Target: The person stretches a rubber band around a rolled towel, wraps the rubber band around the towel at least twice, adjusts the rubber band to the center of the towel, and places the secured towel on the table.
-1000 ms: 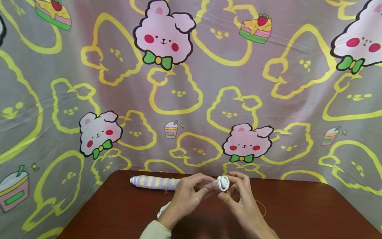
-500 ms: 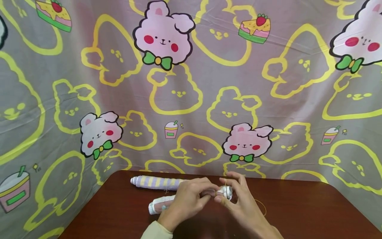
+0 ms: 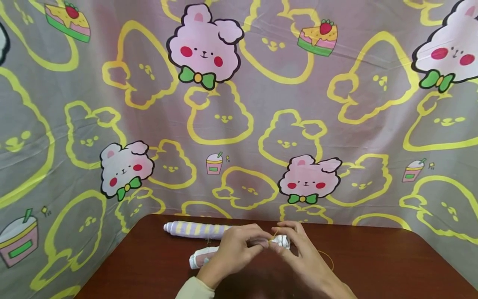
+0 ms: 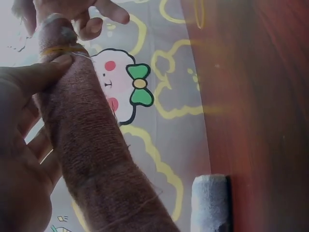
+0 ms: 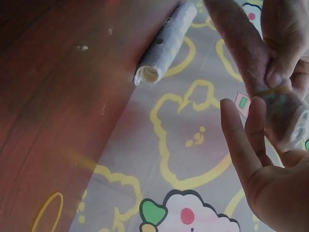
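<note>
A rolled towel, pinkish-brown with white ends, slants up from the table between the two hands. My left hand grips it round the body, its thumb pressing just below a yellow rubber band. That band circles the roll near its far end, where the white tip bulges out. At this tip my right hand holds a stretch of the band between index finger and thumb. In the right wrist view two fingers of the right hand stick out straight, away from the roll.
A second rolled towel, purple and yellow striped, lies along the table's back edge, behind the left hand. A loose yellow rubber band rests on the brown table, right of the right hand. A patterned curtain encloses the back and sides.
The roll's tip has turned from facing the head camera to pointing right, and its near end has come into sight. The right index finger has lowered towards the left hand, drawing the band along.
</note>
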A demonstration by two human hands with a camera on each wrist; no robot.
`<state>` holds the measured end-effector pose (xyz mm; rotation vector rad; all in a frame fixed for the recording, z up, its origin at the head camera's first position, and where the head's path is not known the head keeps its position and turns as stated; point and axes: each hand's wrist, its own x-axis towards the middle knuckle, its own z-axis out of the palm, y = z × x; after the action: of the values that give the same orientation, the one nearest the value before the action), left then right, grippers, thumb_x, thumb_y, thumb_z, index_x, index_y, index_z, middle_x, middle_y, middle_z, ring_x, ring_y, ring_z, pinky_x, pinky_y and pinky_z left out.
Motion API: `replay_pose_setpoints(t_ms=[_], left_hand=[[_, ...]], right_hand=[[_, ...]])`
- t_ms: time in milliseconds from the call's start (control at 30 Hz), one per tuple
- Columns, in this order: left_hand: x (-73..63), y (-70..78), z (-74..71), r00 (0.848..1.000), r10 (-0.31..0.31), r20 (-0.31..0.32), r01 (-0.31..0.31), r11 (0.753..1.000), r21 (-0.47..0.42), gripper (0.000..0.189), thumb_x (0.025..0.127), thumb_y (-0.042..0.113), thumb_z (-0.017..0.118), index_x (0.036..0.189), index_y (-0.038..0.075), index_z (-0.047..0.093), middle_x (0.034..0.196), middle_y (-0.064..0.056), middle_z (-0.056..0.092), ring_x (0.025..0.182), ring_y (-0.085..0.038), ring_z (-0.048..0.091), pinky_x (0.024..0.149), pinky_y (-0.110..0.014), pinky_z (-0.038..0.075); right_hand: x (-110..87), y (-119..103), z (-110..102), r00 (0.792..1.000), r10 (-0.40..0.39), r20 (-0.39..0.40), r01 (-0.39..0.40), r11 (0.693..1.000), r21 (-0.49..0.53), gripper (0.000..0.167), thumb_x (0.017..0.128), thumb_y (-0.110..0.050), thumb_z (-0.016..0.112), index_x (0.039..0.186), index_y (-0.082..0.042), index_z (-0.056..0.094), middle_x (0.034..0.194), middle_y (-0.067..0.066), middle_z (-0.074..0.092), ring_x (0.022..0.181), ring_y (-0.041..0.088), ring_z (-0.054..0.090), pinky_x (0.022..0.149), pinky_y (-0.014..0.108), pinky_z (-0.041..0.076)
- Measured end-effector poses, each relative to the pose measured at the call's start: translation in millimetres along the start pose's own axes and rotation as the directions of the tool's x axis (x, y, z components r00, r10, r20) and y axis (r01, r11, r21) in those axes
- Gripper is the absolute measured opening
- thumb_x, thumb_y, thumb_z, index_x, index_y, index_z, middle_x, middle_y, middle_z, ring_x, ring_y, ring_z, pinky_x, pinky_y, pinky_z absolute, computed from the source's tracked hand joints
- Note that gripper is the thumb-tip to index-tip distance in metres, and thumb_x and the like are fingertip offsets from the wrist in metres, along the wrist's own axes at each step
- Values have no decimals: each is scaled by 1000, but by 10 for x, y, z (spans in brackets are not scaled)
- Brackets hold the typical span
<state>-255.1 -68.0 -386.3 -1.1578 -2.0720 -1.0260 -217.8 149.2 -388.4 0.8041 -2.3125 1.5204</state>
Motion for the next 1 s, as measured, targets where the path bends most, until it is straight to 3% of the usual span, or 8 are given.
replay_pose_setpoints(t_ms=[100,200,267,367,533,700,900,1000], left_hand=[[14,-12,-19,998,-64,17,66,983,-170,25,89,-3,82,104,16,83,95,10,75,84,1,66,75,-19,56],[30,-15,-51,992,-124,33,128,935,-331,24,91,-6,78,106,12,82,97,4,76,90,-8,70,80,-28,60],[35,-16,-80,987,-157,31,157,906,-392,23,92,-7,76,107,9,82,98,0,77,91,-12,71,81,-31,61],[30,-13,-120,977,-212,23,203,891,-406,23,91,-6,77,107,10,81,101,0,78,89,-12,69,77,-30,60],[16,-9,-119,950,-313,16,294,872,-392,22,92,-2,77,109,12,81,96,3,77,86,-11,67,75,-28,57],[26,8,-91,928,-372,-32,328,854,-403,20,92,2,78,109,13,81,89,4,75,84,-12,68,76,-29,57],[51,48,-71,885,-465,-39,401,801,-445,18,93,8,80,108,18,81,93,5,76,87,-14,68,81,-28,54],[78,55,-52,882,-467,-57,402,810,-427,18,93,11,81,110,17,82,90,2,76,82,-13,65,77,-27,52]], right_hand=[[7,-12,-55,1000,21,23,-22,997,72,31,108,-18,59,134,-6,68,141,12,48,110,18,61,75,36,61],[20,-1,-102,999,-27,44,21,993,118,32,112,-14,46,132,-8,71,138,16,51,98,21,63,69,38,60],[32,18,-115,997,-74,39,67,988,138,36,113,-11,40,127,-9,73,132,18,54,90,24,64,67,38,59],[38,50,-111,992,-118,40,112,985,128,40,114,-9,35,121,-8,74,123,17,57,77,27,65,67,38,58],[9,93,-88,997,-79,17,77,993,90,37,114,-12,34,117,-8,72,109,11,59,75,24,66,69,37,56],[18,123,-46,990,-139,-10,140,990,7,28,112,-8,47,120,-10,75,118,8,60,75,18,64,67,35,56],[28,82,-10,977,-210,-42,199,964,-174,19,106,-11,66,121,-17,75,119,-4,61,79,5,59,67,27,53],[32,54,-4,974,-221,-47,203,946,-252,18,103,-15,70,119,-23,74,118,-9,59,78,2,57,66,26,52]])
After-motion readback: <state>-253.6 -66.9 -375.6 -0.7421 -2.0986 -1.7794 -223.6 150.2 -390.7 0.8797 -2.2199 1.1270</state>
